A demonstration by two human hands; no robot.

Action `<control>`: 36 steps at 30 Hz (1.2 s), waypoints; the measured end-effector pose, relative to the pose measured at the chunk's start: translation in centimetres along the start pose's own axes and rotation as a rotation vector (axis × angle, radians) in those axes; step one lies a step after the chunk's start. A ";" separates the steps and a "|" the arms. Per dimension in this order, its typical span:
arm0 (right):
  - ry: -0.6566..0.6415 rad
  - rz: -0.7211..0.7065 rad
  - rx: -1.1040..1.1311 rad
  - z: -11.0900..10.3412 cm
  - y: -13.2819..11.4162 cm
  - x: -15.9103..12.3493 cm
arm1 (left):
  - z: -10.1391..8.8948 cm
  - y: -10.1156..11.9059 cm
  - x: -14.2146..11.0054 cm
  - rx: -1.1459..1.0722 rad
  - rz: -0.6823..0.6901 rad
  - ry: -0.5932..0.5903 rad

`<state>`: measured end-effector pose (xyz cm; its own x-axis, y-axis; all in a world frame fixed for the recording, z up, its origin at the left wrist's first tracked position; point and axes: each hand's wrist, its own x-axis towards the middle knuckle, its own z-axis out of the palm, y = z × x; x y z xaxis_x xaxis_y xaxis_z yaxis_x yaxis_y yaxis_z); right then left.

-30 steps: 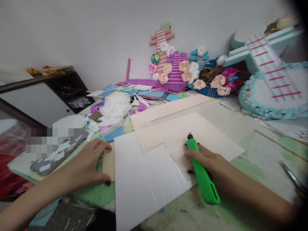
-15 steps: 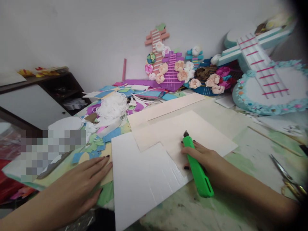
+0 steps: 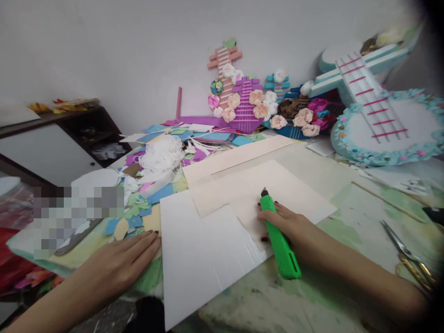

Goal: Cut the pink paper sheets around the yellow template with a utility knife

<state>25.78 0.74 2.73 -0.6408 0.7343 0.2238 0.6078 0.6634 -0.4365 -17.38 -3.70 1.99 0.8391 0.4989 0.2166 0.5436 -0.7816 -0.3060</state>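
Note:
A green utility knife (image 3: 280,240) rests in my right hand (image 3: 287,226), between thumb and fingers, its short blade pointing away from me. My right fingertips touch a cream paper sheet (image 3: 225,192) with a strip cut partly away along its far side. Under that sheet's near edge lies a white board (image 3: 194,249) with a shiny patch near its right edge. My left hand (image 3: 128,259) lies flat, fingers stretched out, just left of the white board, over paper scraps on the table. Nothing shows in it.
Gold-handled scissors (image 3: 407,254) and a thin wooden stick (image 3: 388,201) lie at the right. A large pale-blue paper guitar (image 3: 385,115) and smaller decorated ones stand along the wall. White string (image 3: 161,155) and coloured scraps (image 3: 138,208) cover the table's left side.
The view has shifted slightly, so the table things at the right sit a little further left. Both hands keep nearly the same pose, and the knife stays in my right hand.

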 end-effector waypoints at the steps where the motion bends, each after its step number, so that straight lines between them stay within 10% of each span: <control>1: 0.001 0.001 0.004 0.0 0.0 0.0 | 0.0 0.1 0.0 0.001 0.002 0.019; 15: -0.040 0.043 -0.049 0.5 0.7 -0.4 | -1.7 0.6 2.9 -0.196 -0.270 -0.180; 22: -0.053 0.078 0.000 0.0 0.3 -0.1 | 0.0 -2.8 2.8 -0.331 -0.665 -0.252; 36: -0.028 0.036 -0.066 0.1 0.1 -0.1 | -0.3 -7.3 6.2 -0.556 -0.848 -0.382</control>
<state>25.89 0.73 2.59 -0.6300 0.7545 0.1840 0.6601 0.6450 -0.3849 -16.17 4.94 5.83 0.1954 0.9653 -0.1733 0.9464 -0.1393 0.2914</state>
